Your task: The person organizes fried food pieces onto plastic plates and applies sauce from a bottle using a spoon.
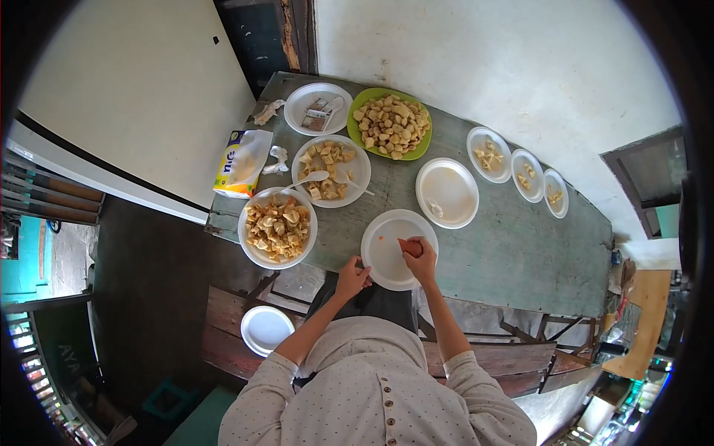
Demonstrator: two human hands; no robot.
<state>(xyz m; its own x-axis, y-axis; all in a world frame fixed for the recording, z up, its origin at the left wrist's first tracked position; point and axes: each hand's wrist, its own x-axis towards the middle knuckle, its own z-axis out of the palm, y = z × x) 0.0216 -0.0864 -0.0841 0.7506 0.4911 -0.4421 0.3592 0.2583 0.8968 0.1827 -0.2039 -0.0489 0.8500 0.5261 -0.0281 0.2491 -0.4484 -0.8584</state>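
Observation:
In front of me at the table's near edge is a round white plate (pixel 383 264), with a small orange spot on its surface. My left hand (pixel 353 279) is closed on its left rim. Over the plate's right side my right hand (pixel 421 260) is closed around a tapered orange-red thing (pixel 410 246), whose pointed end faces left. What exactly it is I cannot make out, as the fingers cover part of it. Just beyond, to the right, stands another white plate (pixel 455 195) with a small pale scrap on it.
Fried pieces fill a white plate (pixel 256 256) at left and a green plate (pixel 362 140) behind. Two spoons rest on another plate (pixel 363 167) of cut pieces. Sachets and a spoon lie on a plate (pixel 293 123); tissues (pixel 242 160) are beside. Three small plates (pixel 476 165) stand right.

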